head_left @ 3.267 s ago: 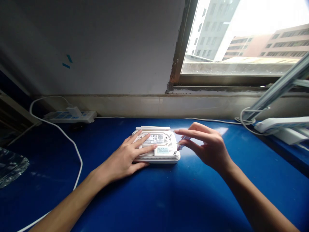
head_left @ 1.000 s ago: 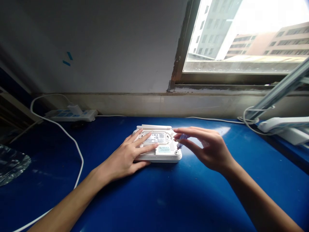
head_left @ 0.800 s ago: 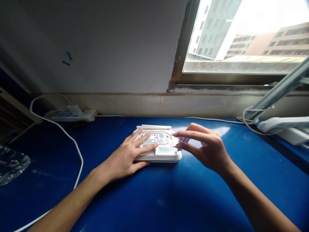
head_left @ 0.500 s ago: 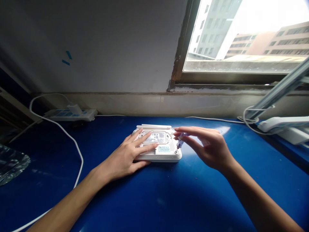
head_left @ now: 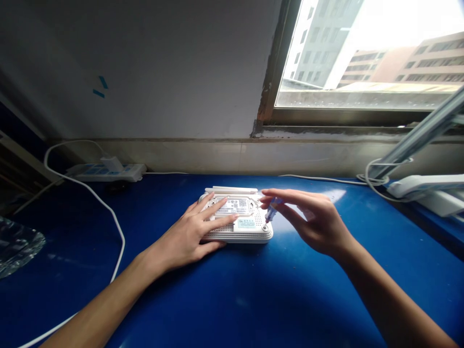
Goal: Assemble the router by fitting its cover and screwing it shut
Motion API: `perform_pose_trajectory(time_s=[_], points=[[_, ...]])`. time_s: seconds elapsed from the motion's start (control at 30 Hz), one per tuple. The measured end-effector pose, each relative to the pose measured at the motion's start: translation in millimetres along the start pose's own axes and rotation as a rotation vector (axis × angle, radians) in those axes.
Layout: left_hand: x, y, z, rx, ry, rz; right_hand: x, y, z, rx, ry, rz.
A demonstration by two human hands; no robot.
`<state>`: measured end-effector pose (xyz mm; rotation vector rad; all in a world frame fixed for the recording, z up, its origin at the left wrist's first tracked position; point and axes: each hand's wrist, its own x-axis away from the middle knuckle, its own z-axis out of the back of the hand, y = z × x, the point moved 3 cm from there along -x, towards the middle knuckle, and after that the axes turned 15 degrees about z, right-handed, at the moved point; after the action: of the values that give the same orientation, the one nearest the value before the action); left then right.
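A white router (head_left: 253, 236) lies upside down on the blue tabletop, its labels and vent holes facing up and its antennas folded along the far edge. My left hand (head_left: 192, 226) rests on its left part with fingers spread, the thumb along the near side. Between the thumb and fingers of my right hand (head_left: 317, 220) is a small screwdriver (head_left: 272, 209) with a translucent bluish handle. It tilts down to a round recess (head_left: 265, 228) at the router's near right corner; whether its tip touches a screw cannot be made out.
At the back left a power strip (head_left: 134, 172) with a plugged-in charger stands near a looping white cable (head_left: 118, 217). Crinkled clear plastic (head_left: 18, 246) lies at the left edge. A metal lamp arm (head_left: 416, 133) and white base (head_left: 427, 186) occupy the right, below the window.
The screwdriver handle looks slightly turned and shifted in my right fingers, which have barely moved. My left hand and the router stay put.
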<state>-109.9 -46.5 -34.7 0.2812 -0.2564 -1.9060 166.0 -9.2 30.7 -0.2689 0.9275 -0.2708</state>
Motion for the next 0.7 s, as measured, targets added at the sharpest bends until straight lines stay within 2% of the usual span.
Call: perform_pose_trajectory(time_s=[0.27, 0.47, 0.7], points=[[-0.5, 0.9, 1.6, 0.009, -0.003, 0.004, -3.2, 0.7, -0.7, 0.160, 0.035, 0.093], [0.0, 0.8, 0.7, 0.011, 0.008, -0.012, -2.1, -1.8, -4.8, 0.000, -0.063, 0.010], [-0.2, 1.0, 1.6, 0.024, 0.004, 0.003, -3.0, -2.2, -1.5, 0.102, 0.010, 0.093]])
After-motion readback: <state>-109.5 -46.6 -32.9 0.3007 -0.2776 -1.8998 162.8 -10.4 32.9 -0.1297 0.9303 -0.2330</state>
